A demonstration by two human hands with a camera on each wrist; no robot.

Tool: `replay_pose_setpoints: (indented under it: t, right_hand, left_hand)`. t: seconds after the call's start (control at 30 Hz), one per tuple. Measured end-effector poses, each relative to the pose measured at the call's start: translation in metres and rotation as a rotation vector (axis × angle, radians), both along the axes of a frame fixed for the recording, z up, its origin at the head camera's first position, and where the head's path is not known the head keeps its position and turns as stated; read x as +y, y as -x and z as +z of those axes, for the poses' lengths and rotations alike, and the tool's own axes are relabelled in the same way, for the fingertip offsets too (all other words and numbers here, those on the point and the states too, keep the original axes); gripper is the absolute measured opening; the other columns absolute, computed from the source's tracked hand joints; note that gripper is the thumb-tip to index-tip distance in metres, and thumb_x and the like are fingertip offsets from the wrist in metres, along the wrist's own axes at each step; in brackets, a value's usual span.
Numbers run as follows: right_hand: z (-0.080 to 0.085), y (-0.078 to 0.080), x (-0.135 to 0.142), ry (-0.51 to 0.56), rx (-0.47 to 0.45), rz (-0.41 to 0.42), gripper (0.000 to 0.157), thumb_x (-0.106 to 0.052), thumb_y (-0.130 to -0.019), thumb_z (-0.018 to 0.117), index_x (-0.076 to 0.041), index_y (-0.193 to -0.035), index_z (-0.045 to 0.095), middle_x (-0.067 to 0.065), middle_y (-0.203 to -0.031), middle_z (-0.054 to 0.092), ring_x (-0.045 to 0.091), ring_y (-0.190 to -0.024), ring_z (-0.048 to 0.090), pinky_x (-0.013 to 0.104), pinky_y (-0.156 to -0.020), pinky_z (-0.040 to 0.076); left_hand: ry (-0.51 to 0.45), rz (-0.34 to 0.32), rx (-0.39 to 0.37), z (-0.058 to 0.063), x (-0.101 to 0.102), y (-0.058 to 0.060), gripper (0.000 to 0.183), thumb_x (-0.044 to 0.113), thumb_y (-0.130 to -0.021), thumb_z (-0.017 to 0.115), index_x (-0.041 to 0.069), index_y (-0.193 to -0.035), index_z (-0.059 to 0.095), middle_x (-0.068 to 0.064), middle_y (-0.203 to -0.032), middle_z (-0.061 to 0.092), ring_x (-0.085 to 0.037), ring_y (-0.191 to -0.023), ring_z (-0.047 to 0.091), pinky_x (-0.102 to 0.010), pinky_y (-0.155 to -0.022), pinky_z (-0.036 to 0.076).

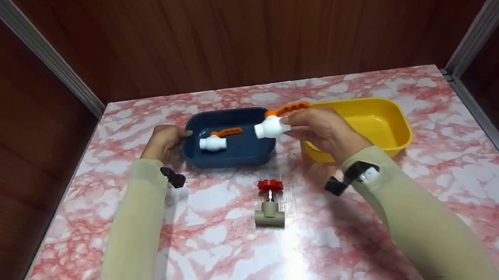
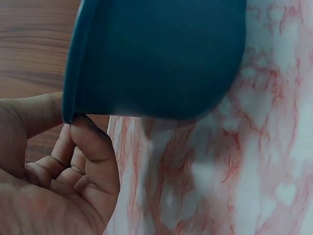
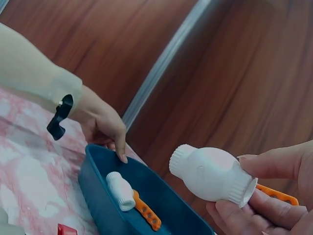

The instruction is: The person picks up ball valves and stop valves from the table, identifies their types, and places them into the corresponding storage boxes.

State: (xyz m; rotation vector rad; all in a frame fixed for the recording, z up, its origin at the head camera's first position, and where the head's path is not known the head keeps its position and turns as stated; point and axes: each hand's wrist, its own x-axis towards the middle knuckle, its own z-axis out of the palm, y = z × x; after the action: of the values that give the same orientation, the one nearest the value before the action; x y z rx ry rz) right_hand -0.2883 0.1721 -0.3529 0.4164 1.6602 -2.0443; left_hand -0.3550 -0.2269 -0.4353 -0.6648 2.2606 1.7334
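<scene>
Right wrist view gives the closest look at the fingers [image 3: 279, 210] of the right hand [image 1: 320, 126]: they pinch one end of a white ball valve [image 3: 210, 171], the thumb on one side and the other fingers opposite, its far end left free. The valve is in the air; whether it hangs over the right end of the blue basin or just beside it, I cannot tell. Its orange handle [image 1: 293, 108] passes beside the fingers.

It looks like moulded plastic, so I judge it light, stiff and hard to damage. The round middle is smooth and might roll or slip under a loose pinch; the ribbed collars at the ends should grip better. The handle probably turns on its stem, which makes it a poorer hold than the body.

Farther out, the left hand [image 2: 68, 166] pinches the rim of the blue basin [image 2: 156, 54] at its left end, between thumb and forefinger. That wall seems thin and mildly flexible, so the lip is the sensible place to steady it. Inside lies a second white valve [image 1: 213, 143], also orange-handled.

Behind the right hand stands a yellow basin [image 1: 403, 128]. Nearer on the desk [image 1: 217, 266] is a grey-green valve [image 1: 269, 214] with a red knob, likely heavier, best taken by its pipe body.
</scene>
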Motion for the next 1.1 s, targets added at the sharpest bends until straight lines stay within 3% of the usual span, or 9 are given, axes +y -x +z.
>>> replay_pose_setpoints:
  t: [0.3,0.43,0.53,0.7,0.83,1.1]
  right_hand:
    - [0.000,0.005,-0.020,-0.007,-0.011,0.024,0.060,-0.008,-0.106,0.083,-0.001,-0.162,0.062,0.013,-0.165,0.063,0.030,-0.141,0.073,0.035,-0.119,0.061]
    - [-0.002,0.007,-0.024,-0.019,-0.013,0.026,0.054,-0.008,-0.107,0.082,-0.003,-0.158,0.066,0.013,-0.166,0.062,0.030,-0.143,0.072,0.035,-0.120,0.061]
    - [-0.004,0.009,-0.027,-0.013,-0.018,0.017,0.052,-0.007,-0.107,0.083,-0.004,-0.156,0.068,0.012,-0.165,0.062,0.030,-0.143,0.071,0.035,-0.120,0.061]
    - [-0.004,0.013,-0.034,-0.005,-0.025,0.001,0.052,-0.006,-0.104,0.085,-0.004,-0.154,0.069,0.012,-0.162,0.064,0.029,-0.141,0.072,0.033,-0.117,0.063]
    - [-0.005,0.017,-0.040,-0.006,-0.017,-0.005,0.052,-0.005,-0.103,0.086,-0.003,-0.153,0.071,0.012,-0.163,0.065,0.028,-0.141,0.071,0.032,-0.114,0.064]
    - [-0.016,0.024,-0.056,-0.005,-0.003,0.035,0.055,0.000,-0.106,0.079,0.004,-0.159,0.064,0.017,-0.168,0.062,0.030,-0.143,0.069,0.035,-0.124,0.059]
  left_hand:
    - [-0.058,0.009,-0.038,0.001,-0.001,-0.002,0.024,0.008,-0.104,0.080,0.014,-0.081,0.077,0.008,-0.064,0.061,-0.008,-0.063,0.060,-0.021,-0.066,0.052]
    - [-0.071,0.007,-0.025,0.001,0.000,-0.002,0.023,0.007,-0.104,0.080,0.013,-0.082,0.077,0.006,-0.070,0.067,-0.009,-0.072,0.066,-0.021,-0.072,0.057]
    - [-0.044,-0.001,-0.012,0.001,0.000,-0.001,0.027,0.008,-0.104,0.080,0.015,-0.079,0.075,0.008,-0.066,0.063,-0.008,-0.066,0.061,-0.021,-0.068,0.052]
    - [-0.085,0.036,-0.005,0.001,0.000,0.001,0.027,0.006,-0.103,0.081,0.013,-0.078,0.073,0.007,-0.060,0.065,-0.006,-0.057,0.063,-0.020,-0.064,0.055]
    - [-0.085,0.040,0.000,0.002,-0.001,0.001,0.027,0.005,-0.102,0.081,0.014,-0.077,0.074,0.007,-0.060,0.066,-0.006,-0.059,0.064,-0.020,-0.066,0.056]
    - [-0.054,0.009,0.002,0.000,-0.001,-0.003,0.030,0.007,-0.103,0.080,0.016,-0.076,0.077,0.008,-0.065,0.063,-0.007,-0.066,0.061,-0.021,-0.070,0.053]
